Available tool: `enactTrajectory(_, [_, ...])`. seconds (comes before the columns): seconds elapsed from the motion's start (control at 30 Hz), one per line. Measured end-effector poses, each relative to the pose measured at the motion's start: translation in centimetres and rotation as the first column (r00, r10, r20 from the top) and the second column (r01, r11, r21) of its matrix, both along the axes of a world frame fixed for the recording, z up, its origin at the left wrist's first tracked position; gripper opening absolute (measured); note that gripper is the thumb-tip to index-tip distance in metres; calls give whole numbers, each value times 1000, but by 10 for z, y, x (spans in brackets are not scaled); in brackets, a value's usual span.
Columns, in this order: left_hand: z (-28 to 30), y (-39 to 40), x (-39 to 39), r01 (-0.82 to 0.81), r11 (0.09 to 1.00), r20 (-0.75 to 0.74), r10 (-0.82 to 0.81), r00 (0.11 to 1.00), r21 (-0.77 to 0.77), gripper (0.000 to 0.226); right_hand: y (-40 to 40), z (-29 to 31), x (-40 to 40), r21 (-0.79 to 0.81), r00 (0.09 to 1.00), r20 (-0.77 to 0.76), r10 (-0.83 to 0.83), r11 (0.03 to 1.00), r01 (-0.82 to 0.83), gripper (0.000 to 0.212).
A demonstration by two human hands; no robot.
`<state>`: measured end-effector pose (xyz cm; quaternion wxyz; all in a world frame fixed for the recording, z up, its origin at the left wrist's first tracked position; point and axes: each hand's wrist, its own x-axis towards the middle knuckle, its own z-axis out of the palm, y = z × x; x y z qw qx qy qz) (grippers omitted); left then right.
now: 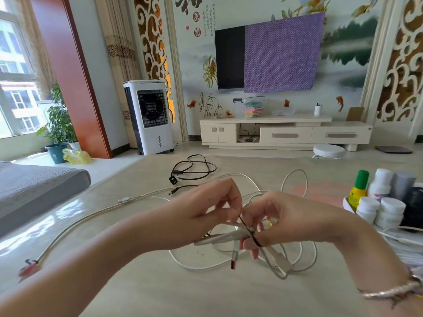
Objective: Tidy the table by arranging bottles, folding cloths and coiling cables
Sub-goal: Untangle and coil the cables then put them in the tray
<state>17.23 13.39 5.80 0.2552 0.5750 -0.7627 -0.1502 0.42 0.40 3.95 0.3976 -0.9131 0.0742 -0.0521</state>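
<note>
Both hands (238,216) pinch black tie (248,229) round white cable (219,240) (bunched).

Glossy beige stone-look table (142,282) carried a loose black power cable (194,167) at the far middle, a long silver braided cable (75,225) running left, tangled white cable loops (297,259) near centre, a pink cloth (320,191) and a cluster of white-capped plastic bottles (380,209) at right.
</note>
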Motion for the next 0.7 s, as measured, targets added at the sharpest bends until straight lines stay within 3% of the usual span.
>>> enactTrajectory(0.1, [2, -2, 4, 4, 995, 375, 33, 926, -96, 11, 1, -2, 3, -13, 1000, 9, -7, 1000, 7, 6])
enactTrajectory(0.2, [10, -2, 14, -47, 991, 447, 97, 889, -122, 28, 3, -1, 4, 31, 998, 61, -36, 999, 34, 12])
enactTrajectory(0.3, [13, 0, 25, -151, 988, 222, 156, 963, -40, 48, 3, -1, 5, 51, 992, 112, -60, 997, 55, 12])
enactTrajectory(0.4, [11, 5, 34, -147, 989, -72, 149, 986, 34, 43, 3, -2, 7, 97, 985, 152, -80, 993, 66, 12])
enactTrajectory(0.47, [9, 5, 40, -152, 987, -107, 156, 982, 43, 43, 3, -4, 10, 102, 980, 168, -104, 991, 87, 12])
enactTrajectory(0.6, [3, 4, 49, -232, 972, -119, 228, 966, -23, 65, 6, -10, 17, 65, 957, 253, -140, 990, 128, 13])
enactTrajectory(0.7, [2, 6, 54, -220, 974, -145, 212, 967, -45, 65, 5, -12, 22, 115, 928, 319, -195, 979, 166, 17])
